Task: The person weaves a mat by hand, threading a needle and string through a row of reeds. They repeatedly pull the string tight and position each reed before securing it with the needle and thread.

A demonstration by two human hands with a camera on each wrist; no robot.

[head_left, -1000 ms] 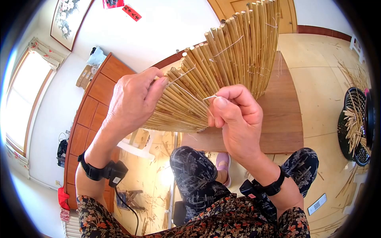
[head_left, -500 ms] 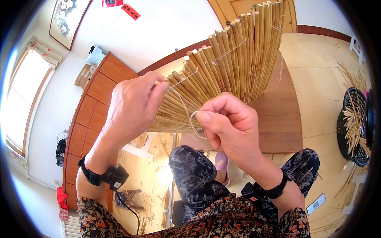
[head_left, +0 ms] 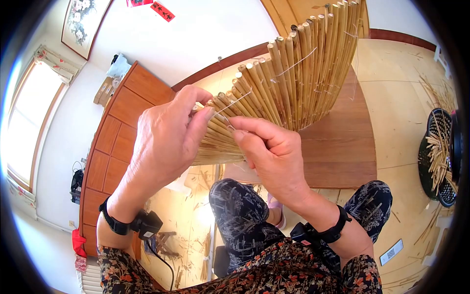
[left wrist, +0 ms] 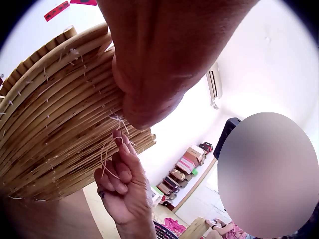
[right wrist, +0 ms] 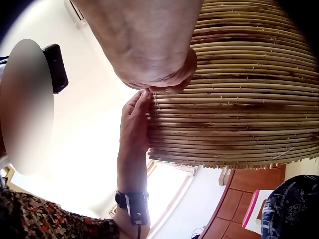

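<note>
In the head view, the mat point(head_left: 293, 83) of bound stalks extends from the centre to the upper right of the frame, above the table point(head_left: 338, 159). The stalk ends form a stepped edge along the top.

Left hand point(head_left: 166, 134): located left of centre. The forearm rises from the lower left, and the back of the hand faces the camera. The thumb and index finger pinch the mat at the left end of its stepped edge.

Right hand point(head_left: 274, 154): located at the centre. The forearm slants up and left from the lower right. The thumb and index finger pinch the thread point(head_left: 230, 127) close to the left thumb; the remaining fingers are bent beneath.

In the left wrist view, the right hand points upward at lower centre, fingertips against the mat, with loose loops of thread beside the fingers. In the right wrist view, the left forearm stands nearly upright at lower centre, with the hand at the mat's edge.

A basket point(head_left: 446, 196) stands at the right of the head view.
</note>
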